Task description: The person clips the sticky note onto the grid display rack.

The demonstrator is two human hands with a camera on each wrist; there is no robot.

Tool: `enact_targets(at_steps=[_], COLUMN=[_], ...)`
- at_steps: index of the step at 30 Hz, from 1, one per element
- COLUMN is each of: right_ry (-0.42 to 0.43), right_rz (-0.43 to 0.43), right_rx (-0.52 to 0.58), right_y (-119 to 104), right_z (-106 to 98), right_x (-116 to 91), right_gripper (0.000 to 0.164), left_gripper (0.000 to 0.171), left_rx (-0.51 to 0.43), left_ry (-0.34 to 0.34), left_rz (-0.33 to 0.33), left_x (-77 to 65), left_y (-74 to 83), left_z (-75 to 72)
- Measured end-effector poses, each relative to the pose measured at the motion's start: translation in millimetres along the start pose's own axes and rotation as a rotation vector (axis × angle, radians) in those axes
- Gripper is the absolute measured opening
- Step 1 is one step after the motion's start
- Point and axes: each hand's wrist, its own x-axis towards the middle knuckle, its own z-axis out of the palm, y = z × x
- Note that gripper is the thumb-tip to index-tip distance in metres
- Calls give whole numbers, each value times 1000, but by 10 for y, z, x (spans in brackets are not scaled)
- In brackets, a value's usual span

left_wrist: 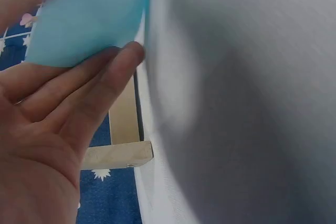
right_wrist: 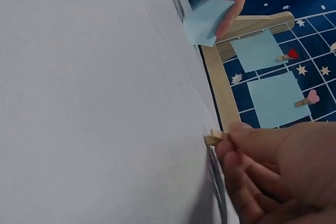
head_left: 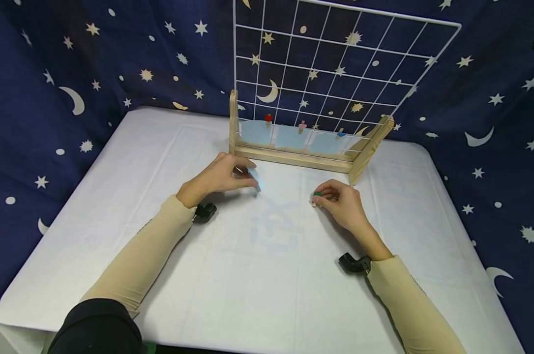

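A light blue paper square (head_left: 255,179) is pinched between the thumb and fingers of my left hand (head_left: 222,174), just above the white table near the rack's left end. In the left wrist view the paper (left_wrist: 94,19) stands upright against the fingers. My right hand (head_left: 343,202) pinches a small wooden clothespin (right_wrist: 214,137) with a green top (head_left: 317,194), in front of the rack's right end. On the white wire grid (head_left: 320,64) hang three blue paper squares (right_wrist: 278,98), clipped by clothespins with a red heart (head_left: 269,118), a pink heart (head_left: 302,126) and a blue top (head_left: 340,133).
The grid leans back in a wooden stand (head_left: 293,158) at the table's far side. A white cloth (head_left: 231,285) covers the table. Behind it hangs a dark blue curtain (head_left: 130,49) with moons and stars. Black wrist cameras (head_left: 354,263) sit below both wrists.
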Motion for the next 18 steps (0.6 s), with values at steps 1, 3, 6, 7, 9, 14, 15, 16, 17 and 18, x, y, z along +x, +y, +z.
enact_targets(at_steps=[1,3,6,7,9,14,15,16,17,18], right_ry=[10,33,60,65,70,90,92,93,93,92], right_rz=[4,11,18,18,21,32,33,34,33,32], right_rx=[13,41,82,95,125,143,139,130,126,117], right_y=[5,17,29,30,32,35,36,36,36,37], right_z=[0,-4,-13,-15,-18,-12,-10,-9,-8,-7], right_x=[-1,-2,-4,-4,-3,7,9,9,8,7], right_gripper=[20,20,20,19,19,17,16,15,15,14], left_gripper=[46,44,26,25,30,39,37,33,29,25], left_rx=[-7,-6,-10,-9,-2,25,34,41,45,50], left_ry=[-14,-19,8,19,35,29,28,29,29,31], left_rz=[-14,-26,-23,-20,-21,-69,-83,-98,-110,-118], left_x=[0,2,8,7,10,5,4,0,-1,-3], left_y=[5,15,14,11,-2,-21,-26,-26,-32,-35], left_z=[-8,-25,-39,-41,-40,-34,-34,-36,-39,-44])
